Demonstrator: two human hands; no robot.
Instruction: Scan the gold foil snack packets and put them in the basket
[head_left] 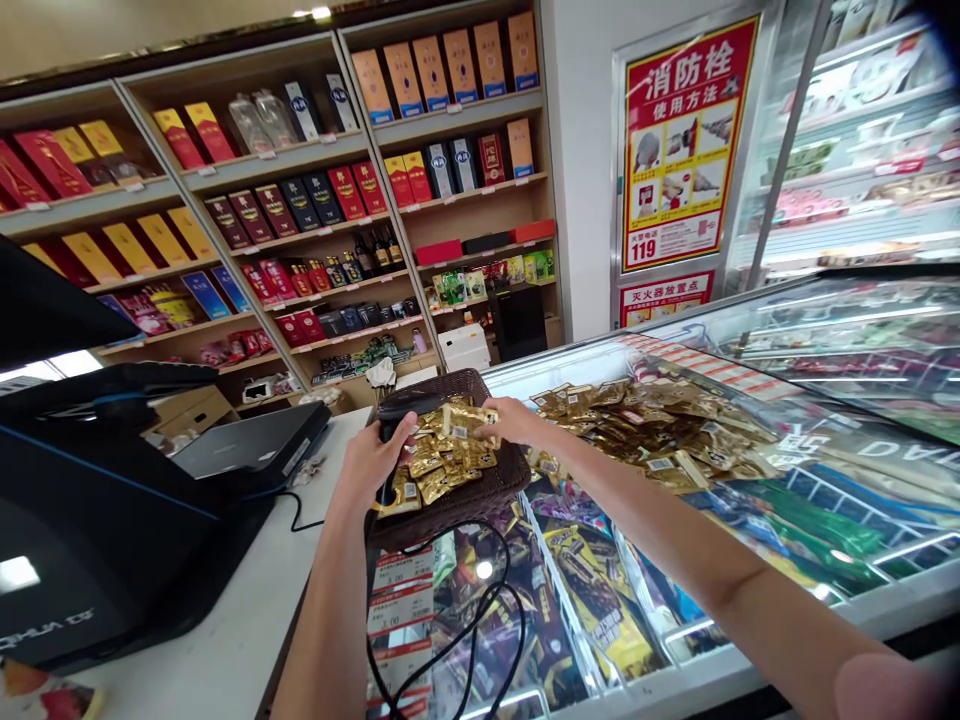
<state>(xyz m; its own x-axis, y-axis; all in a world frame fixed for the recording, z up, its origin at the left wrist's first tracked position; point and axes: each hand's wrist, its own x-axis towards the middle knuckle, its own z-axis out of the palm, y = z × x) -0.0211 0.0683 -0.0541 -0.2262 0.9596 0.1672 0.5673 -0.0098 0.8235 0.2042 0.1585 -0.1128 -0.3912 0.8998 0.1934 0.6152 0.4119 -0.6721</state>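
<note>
A dark woven basket [491, 487] full of small gold foil packets [439, 460] rests on the glass lid of a chest freezer. My left hand [373, 462] is closed around a black handheld scanner [390, 428] at the basket's left rim, its black cable [457, 640] trailing down over the glass. My right hand [510, 421] reaches in from the right and pinches a gold packet [469, 420] at the top of the pile.
More gold packets [652, 425] lie heaped on the freezer lid [825, 440] to the right. A black till and screen [90, 500] stand on the white counter [225, 640] at left. Shelves of boxed bottles [300, 200] line the back wall.
</note>
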